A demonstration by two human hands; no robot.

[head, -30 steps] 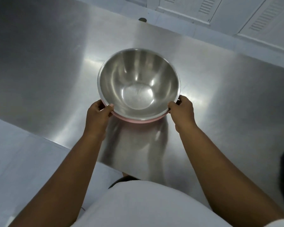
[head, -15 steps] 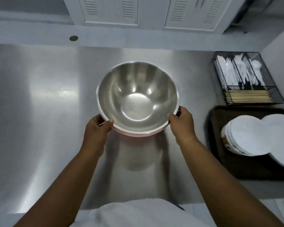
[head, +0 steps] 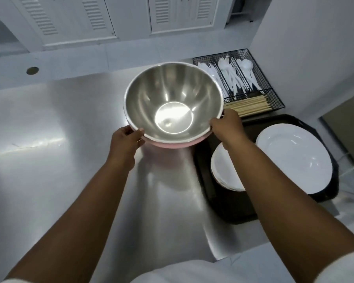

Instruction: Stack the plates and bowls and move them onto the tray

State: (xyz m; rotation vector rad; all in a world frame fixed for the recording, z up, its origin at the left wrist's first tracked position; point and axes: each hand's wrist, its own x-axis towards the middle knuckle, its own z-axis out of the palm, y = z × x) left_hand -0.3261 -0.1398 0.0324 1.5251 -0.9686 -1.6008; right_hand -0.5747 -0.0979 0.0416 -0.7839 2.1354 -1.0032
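Two hands, left (head: 127, 139) and right (head: 226, 127), clamp opposite rims of the bowl stack (head: 173, 103), held above the counter (head: 59, 139) just left of the tray (head: 229, 203). Steel over pink: probably light, stiff, slick, so rim grip suits. Lower bowls mostly hidden, count unclear; right arm covers part of the plates (head: 294, 158).

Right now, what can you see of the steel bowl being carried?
The steel bowl is round, shiny and empty, with a flat bright base and a thin rim. It sits upright, nested in a pink bowl showing beneath. The left hand and right hand grip opposite rims, holding the stack above the metal counter, beside the dark tray.
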